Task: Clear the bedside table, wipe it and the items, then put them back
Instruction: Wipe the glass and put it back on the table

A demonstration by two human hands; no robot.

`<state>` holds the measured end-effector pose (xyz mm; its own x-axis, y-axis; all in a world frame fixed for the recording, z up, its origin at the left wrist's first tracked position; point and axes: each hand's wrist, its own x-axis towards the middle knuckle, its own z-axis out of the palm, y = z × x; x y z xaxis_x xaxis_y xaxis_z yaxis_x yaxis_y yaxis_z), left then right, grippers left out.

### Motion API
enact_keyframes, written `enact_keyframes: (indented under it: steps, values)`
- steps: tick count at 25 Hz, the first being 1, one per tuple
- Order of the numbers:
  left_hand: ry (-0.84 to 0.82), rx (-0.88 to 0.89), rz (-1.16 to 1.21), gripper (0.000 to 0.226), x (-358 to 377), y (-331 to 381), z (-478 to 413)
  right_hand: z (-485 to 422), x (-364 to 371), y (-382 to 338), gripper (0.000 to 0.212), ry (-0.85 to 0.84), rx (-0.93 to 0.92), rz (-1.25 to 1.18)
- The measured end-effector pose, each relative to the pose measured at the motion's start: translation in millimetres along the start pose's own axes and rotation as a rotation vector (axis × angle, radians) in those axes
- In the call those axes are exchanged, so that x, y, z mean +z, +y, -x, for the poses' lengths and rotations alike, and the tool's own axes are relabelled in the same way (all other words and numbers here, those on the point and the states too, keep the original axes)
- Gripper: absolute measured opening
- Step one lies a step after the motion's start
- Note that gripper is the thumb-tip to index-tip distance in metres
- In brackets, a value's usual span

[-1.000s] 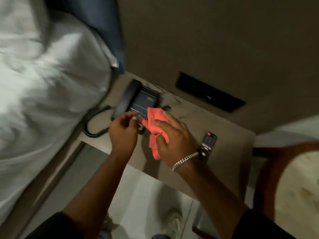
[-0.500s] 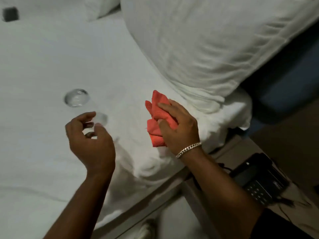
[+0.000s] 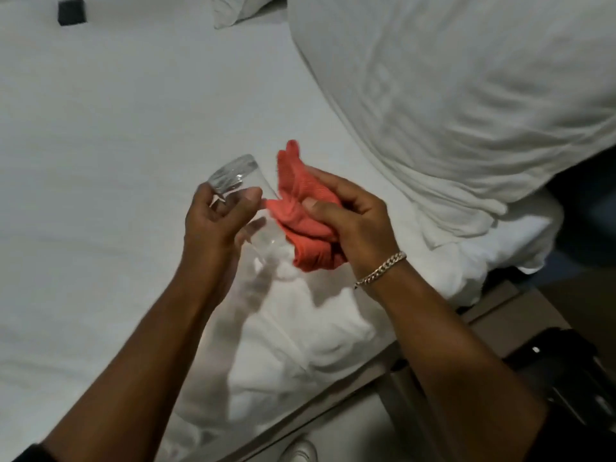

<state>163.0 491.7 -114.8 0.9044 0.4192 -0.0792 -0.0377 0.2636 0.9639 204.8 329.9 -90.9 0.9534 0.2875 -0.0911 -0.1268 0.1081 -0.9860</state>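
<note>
My left hand (image 3: 216,218) holds a clear drinking glass (image 3: 238,176), tilted on its side above the white bed (image 3: 116,128). Bunched in my right hand (image 3: 353,218) is an orange-red cloth (image 3: 300,201), which presses against the glass's open end. A bracelet is on my right wrist. At the lower right a corner of the bedside table (image 3: 520,315) shows, with a black telephone (image 3: 566,371) on it, partly hidden by my right arm.
A large white pillow (image 3: 466,95) lies at the upper right of the bed. A small black square object (image 3: 71,11) rests on the sheet at the top left. A white shoe (image 3: 300,451) shows on the floor below.
My left hand has picked a glass up off the bed and brought it to the cloth. The right hand with the cloth has closed in on the glass.
</note>
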Motion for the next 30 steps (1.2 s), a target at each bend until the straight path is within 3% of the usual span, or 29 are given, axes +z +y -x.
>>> enact_keyframes:
  steps: [2,4,7,9,13,17,19,22,25,27,30]
  values:
    - [-0.238,-0.164,0.188,0.05,37,-7,21,22,-29,-2,0.039,-0.006,-0.066,0.077]
    - [-0.364,-0.369,0.3,0.057,83,-23,52,48,-75,-7,0.036,0.117,-0.09,0.112]
    - [-0.476,-0.611,0.43,0.061,155,-63,115,105,-152,-13,0.03,0.384,-0.079,0.02]
    - [-0.499,-0.71,0.433,0.051,201,-89,160,161,-197,-12,0.034,0.475,-0.113,0.1]
    - [-0.669,-0.75,0.372,0.034,268,-130,250,269,-264,1,0.041,0.459,-0.059,0.458]
    - [-0.789,-0.829,0.344,0.048,305,-157,317,345,-318,13,0.033,0.691,0.018,0.05]
    - [-0.817,-0.819,0.19,0.056,325,-165,343,382,-334,22,0.036,0.716,0.046,0.028]
    - [-0.869,-0.761,-0.014,0.056,350,-172,374,427,-351,31,0.056,0.73,0.059,0.319]
    - [-1.07,-0.694,-0.082,0.055,367,-176,394,446,-364,39,0.057,0.807,0.03,0.511]
    - [-1.111,-0.674,-0.025,0.054,371,-181,404,451,-371,50,0.048,0.868,-0.005,0.224]
    - [-1.024,-0.678,0.147,0.044,369,-187,415,469,-386,70,0.014,0.89,0.113,-0.158]
